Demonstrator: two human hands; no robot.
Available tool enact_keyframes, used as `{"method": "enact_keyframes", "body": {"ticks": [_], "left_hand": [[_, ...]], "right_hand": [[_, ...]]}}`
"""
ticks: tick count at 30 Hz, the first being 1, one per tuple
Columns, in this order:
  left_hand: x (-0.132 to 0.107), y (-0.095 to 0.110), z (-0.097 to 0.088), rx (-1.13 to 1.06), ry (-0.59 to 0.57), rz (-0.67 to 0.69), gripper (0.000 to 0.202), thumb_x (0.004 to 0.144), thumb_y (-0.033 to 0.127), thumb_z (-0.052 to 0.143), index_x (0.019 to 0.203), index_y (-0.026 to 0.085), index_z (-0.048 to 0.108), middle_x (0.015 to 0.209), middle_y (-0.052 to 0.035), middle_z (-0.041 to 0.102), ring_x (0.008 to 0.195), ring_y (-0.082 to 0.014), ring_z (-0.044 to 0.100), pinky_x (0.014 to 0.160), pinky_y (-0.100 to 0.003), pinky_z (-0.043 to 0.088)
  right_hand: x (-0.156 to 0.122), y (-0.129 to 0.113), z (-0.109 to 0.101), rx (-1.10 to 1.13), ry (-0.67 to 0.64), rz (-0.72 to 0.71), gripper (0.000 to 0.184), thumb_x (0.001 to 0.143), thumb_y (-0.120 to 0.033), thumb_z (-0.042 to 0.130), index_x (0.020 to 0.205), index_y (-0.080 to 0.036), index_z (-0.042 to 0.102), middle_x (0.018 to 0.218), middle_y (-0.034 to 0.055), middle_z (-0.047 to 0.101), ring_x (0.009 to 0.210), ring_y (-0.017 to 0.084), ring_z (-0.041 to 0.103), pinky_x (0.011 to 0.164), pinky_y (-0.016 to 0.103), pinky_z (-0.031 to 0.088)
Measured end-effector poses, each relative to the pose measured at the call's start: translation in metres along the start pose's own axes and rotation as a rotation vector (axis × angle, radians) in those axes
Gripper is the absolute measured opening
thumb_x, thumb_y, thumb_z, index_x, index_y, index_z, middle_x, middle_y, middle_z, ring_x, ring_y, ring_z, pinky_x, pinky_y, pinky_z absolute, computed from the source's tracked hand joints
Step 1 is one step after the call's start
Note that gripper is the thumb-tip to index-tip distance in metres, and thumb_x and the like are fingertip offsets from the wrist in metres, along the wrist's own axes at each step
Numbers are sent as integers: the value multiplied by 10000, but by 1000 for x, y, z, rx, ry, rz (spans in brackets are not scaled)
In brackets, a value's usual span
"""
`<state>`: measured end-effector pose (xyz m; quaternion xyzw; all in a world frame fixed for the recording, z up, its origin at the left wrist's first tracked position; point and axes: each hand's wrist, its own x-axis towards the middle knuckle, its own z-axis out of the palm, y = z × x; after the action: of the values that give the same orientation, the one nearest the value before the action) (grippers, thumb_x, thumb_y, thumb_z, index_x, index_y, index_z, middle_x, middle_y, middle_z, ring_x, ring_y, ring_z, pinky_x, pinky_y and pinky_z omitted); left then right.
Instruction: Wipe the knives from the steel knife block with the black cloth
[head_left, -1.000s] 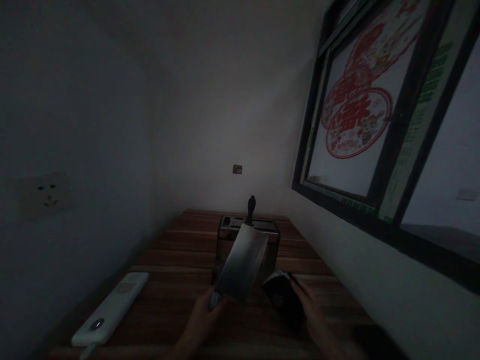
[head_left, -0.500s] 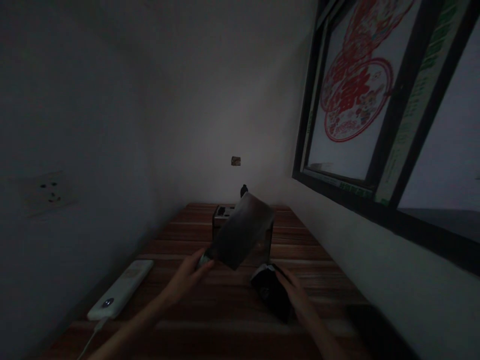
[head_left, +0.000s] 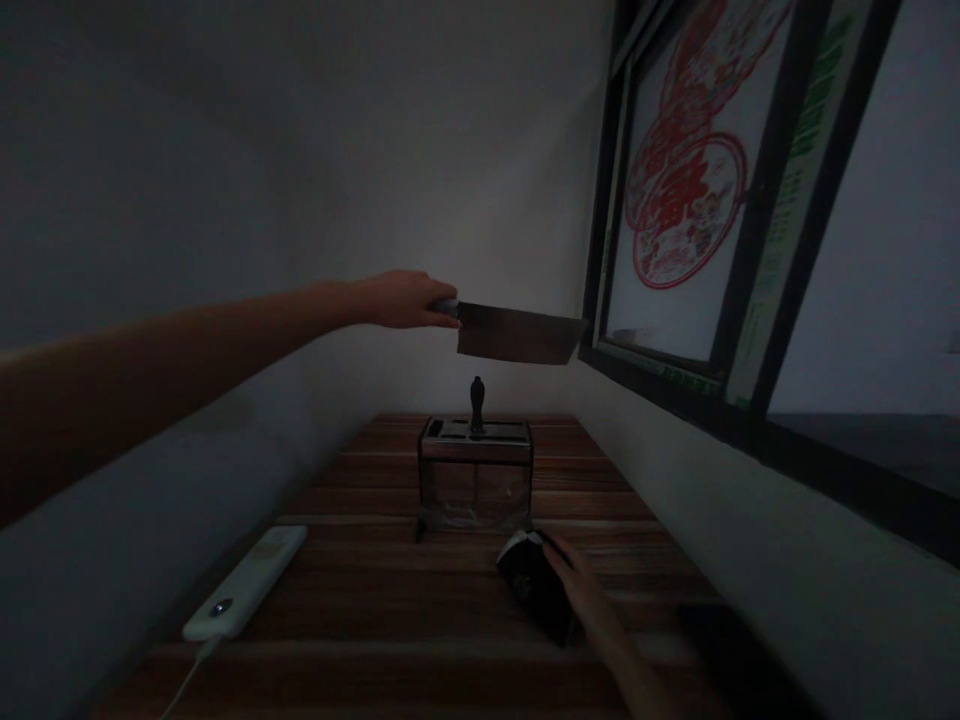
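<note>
A cleaver [head_left: 519,334] with a wide, flat blade is in my left hand [head_left: 405,298], which is closed around its handle. The blade points right, raised above a knife rack [head_left: 475,453] with clear sides and a slotted top. One dark-handled tool [head_left: 477,400] stands upright in the rack. In front of the rack, my right hand [head_left: 574,575] grips the side of a black packet [head_left: 534,585] with a whitish top edge. The packet leans on the table, and its exact kind is too dark to tell.
A white power strip [head_left: 247,583] with a cord lies at the left of the wood-grain table [head_left: 390,600]. A dark flat object [head_left: 742,655] is at the lower right. Walls and a window [head_left: 675,200] bound the table.
My left hand has lifted the cleaver up from in front of the rack, turning its blade level toward the right. The rack is now uncovered. My right hand stays on the black packet.
</note>
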<state>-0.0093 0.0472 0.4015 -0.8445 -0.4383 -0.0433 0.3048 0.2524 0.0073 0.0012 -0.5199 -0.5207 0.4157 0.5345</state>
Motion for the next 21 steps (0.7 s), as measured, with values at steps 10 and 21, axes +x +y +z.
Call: {"method": "enact_keyframes", "body": {"ticks": [10, 21], "left_hand": [[127, 49, -35, -334, -281, -453, 385, 766, 418, 550, 628, 68, 632, 713, -82, 627, 907, -241, 539, 895, -387, 316], [194, 87, 1, -537, 12, -505, 86, 606, 108, 731, 645, 133, 659, 668, -4, 622, 996, -251, 503, 950, -452, 275]], "right_hand": [[8, 13, 0, -10, -22, -17, 627, 581, -653, 585, 978, -177, 680, 1060, 94, 657, 1067, 291, 540, 970, 394, 335], [8, 18, -3, -33, 1, 43, 665, 563, -685, 572, 978, -176, 677, 1083, 103, 643, 1075, 292, 528, 976, 388, 327]]}}
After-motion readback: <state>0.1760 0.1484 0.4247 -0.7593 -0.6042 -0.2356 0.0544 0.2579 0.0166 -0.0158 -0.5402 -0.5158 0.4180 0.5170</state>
